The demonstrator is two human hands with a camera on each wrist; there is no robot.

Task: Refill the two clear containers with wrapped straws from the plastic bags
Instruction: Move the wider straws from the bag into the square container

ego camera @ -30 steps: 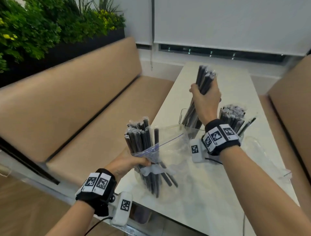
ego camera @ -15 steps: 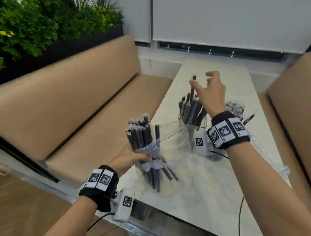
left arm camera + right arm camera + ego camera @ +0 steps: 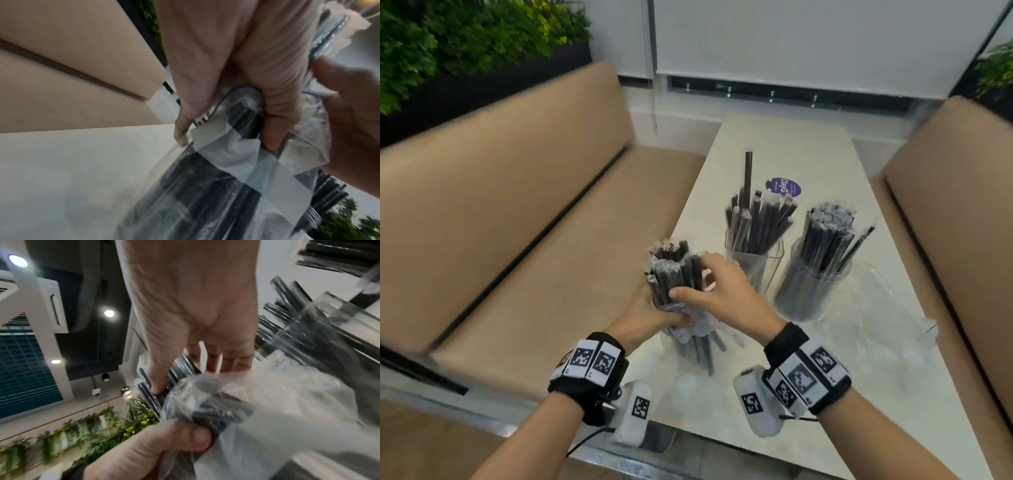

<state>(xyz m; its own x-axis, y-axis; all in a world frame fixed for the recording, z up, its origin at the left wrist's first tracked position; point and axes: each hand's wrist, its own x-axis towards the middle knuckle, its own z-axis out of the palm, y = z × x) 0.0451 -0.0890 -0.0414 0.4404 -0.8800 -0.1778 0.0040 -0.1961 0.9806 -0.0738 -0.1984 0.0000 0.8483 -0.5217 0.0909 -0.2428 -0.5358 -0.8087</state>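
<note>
Grabbing more straws [image 3: 674,274]: right hand [image 3: 717,291] fingers curl round them, left hand [image 3: 650,313] clamps the bag [image 3: 693,337]. Pull straight up, keep bag pinned.

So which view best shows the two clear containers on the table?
The head view: both clear containers stand side by side there, whole and packed with wrapped straws. The right wrist view catches only a blurred part of one container at its right edge. The left wrist view shows neither, only the plastic bag.
</note>
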